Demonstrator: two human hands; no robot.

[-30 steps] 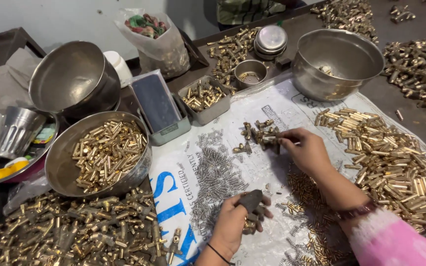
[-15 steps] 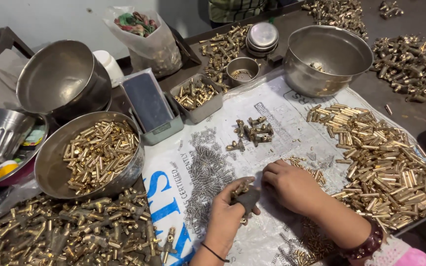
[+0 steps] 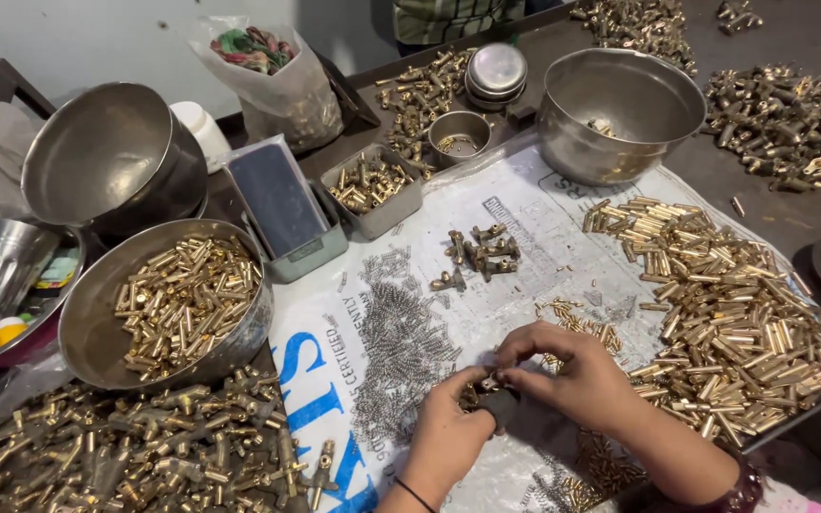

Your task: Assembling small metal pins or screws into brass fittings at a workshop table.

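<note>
My left hand and my right hand meet low in the middle of the view, both pinching a small dark brass fitting between the fingertips. Just to their left lies a spread of small grey springs on a white printed sheet. A small cluster of brass valve parts sits on the sheet beyond the hands. To the right is a big heap of short brass tubes.
A steel bowl of brass tubes is at left, above a pile of brass fittings. An almost empty steel bowl stands at the back, a tilted bowl far left. A small tray of fittings and a dark box sit between.
My right hand drew back from the cluster of valve parts to my left hand. Both hands now hold the small fitting together.
</note>
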